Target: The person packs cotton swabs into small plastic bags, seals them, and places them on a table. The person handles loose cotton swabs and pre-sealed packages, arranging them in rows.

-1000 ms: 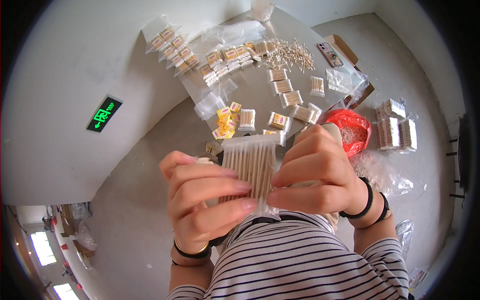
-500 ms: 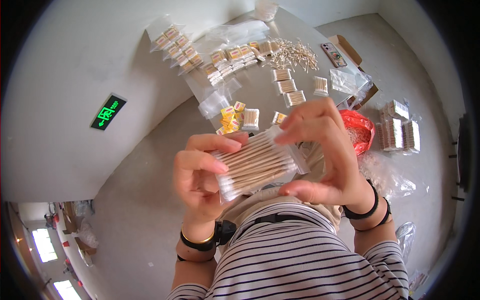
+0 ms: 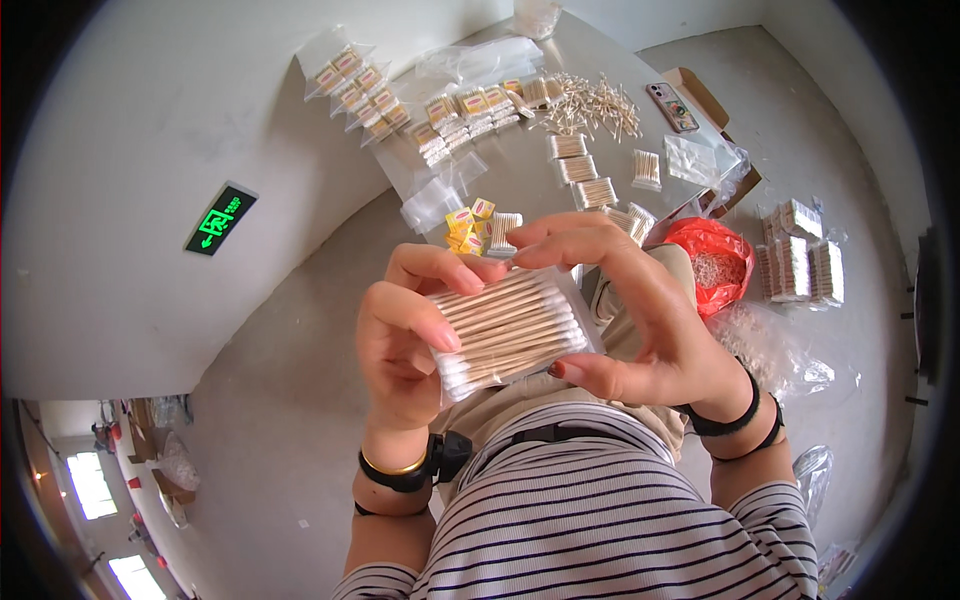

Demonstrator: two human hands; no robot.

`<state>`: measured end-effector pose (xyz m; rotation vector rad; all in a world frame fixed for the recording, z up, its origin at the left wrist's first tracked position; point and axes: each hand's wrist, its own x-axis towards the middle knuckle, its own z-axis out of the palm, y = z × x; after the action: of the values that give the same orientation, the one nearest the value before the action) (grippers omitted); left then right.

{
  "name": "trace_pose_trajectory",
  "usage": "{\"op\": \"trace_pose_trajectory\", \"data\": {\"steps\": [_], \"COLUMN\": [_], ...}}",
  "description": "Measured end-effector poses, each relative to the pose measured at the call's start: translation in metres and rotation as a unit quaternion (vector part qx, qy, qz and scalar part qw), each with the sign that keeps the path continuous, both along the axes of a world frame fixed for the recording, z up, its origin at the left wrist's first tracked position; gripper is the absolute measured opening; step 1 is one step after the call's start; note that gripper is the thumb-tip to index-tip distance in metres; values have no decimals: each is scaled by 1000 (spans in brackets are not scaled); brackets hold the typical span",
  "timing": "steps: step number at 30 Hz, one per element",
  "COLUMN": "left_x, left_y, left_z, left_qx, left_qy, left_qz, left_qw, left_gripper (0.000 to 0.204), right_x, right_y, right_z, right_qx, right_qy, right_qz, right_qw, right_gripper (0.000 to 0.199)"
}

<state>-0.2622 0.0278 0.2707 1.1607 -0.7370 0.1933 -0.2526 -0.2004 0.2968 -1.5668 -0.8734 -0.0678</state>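
Observation:
A clear plastic bag of cotton swabs (image 3: 515,330) is held up in front of my body, its swabs lying side by side. My left hand (image 3: 405,330) grips its left end, fingers over the top face. My right hand (image 3: 640,325) spans the right end, fingertips at the upper edge and thumb at the lower corner. Beyond them on the table lie small yellow cards (image 3: 466,232) beside a swab bundle (image 3: 505,232). More swab bundles (image 3: 577,170) form a row farther back.
Loose swabs (image 3: 597,108) are heaped on the grey table (image 3: 510,160). Bagged, yellow-labelled packs (image 3: 470,105) line its left side. A phone (image 3: 672,107) lies far right. A red bag of swabs (image 3: 712,268) sits near my right arm, with stacked bundles (image 3: 800,262) on the floor.
My right fingers have come in from above the bag's right end to its edges, and the thumb now meets the lower corner. The swab bag has levelled slightly; my left hand keeps its grip.

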Motion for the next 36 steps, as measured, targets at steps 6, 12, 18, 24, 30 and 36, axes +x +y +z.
{"op": "trace_pose_trajectory", "data": {"steps": [6, 12, 18, 24, 30, 36], "left_x": [6, -5, -5, 0, 0, -4], "left_y": [3, -11, -27, -17, -13, -13], "left_z": [-2, 5, 8, 14, 18, 16], "left_qx": [40, -9, 28, 25, 56, 101], "left_qy": [20, 235, 201, 216, 217, 192], "left_qz": [34, 69, 108, 92, 82, 90], "left_qw": [998, 969, 973, 972, 971, 972], "left_gripper": [36, 57, 63, 56, 54, 47], "right_x": [-3, -1, -2, -6, -6, -1], "right_y": [-1, 8, 23, 23, 24, 32], "right_z": [-1, -19, -27, -21, -28, -30], "right_qx": [1, 88, 169, 224, 192, 184], "right_qy": [63, 83, 162, 266, 272, 258], "right_qz": [5, -95, -101, -36, -37, -30], "right_qw": [998, 988, 967, 937, 942, 948], "right_gripper": [50, 47, 39, 29, 22, 21]}}
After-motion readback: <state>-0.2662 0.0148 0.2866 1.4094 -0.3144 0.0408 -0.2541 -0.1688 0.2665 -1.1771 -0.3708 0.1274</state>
